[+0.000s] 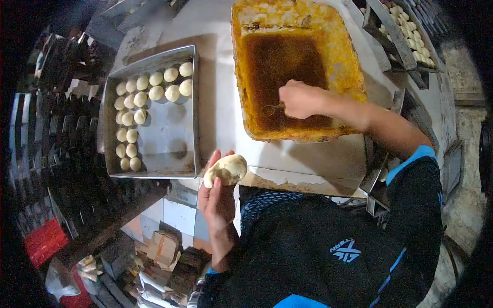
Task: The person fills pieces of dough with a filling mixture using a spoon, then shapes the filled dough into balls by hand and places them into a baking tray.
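Note:
A pale, flattened piece of dough (230, 169) rests in my left hand (212, 197), with my thumb over its near edge and my fingers beneath it. Over the dark brown filling (287, 56) in a large yellow-smeared tub (352, 66), my right hand (303, 100) is closed around a thin utensil (272, 109), its far end at the filling. To the left lies a metal tray (159, 146) with several round dough balls (170, 75) in rows along its far and left sides.
More trays with dough pieces (411, 36) stand at the far right. Metal trays (429, 120) lie beneath my right forearm. Stacked dark racks (61, 133) fill the left side. A cardboard box (163, 248) and a red object (46, 241) are below the table.

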The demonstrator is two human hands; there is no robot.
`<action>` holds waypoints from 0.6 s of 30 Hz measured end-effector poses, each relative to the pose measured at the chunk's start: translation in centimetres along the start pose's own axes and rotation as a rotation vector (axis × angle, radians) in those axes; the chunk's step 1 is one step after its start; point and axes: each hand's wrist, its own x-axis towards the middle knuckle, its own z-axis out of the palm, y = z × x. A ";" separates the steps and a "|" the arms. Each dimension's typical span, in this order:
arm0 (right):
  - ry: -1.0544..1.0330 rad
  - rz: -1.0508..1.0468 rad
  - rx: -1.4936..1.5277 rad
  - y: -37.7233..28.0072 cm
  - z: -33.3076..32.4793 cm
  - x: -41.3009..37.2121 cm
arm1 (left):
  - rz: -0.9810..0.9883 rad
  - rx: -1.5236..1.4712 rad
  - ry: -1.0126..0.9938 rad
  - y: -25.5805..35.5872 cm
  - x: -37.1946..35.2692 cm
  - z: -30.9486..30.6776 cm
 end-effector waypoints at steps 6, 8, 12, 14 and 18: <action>-0.040 -0.231 -0.215 -1.6 1.2 3.0 | 0.027 -0.028 0.048 -0.1 -1.0 -2.2; -0.075 -0.057 0.036 -0.6 0.7 2.2 | 0.030 -0.054 0.084 -0.4 -1.1 -2.6; 0.108 0.080 0.454 0.7 -1.6 -2.3 | -0.034 -0.009 0.085 -0.6 -0.8 -1.7; 0.015 0.224 0.565 -0.4 -3.7 -3.9 | -0.070 -0.003 0.054 -0.9 -0.3 -0.8; 0.033 0.183 0.782 -0.6 -4.1 -5.6 | -0.048 -0.019 -0.018 -0.8 0.4 0.8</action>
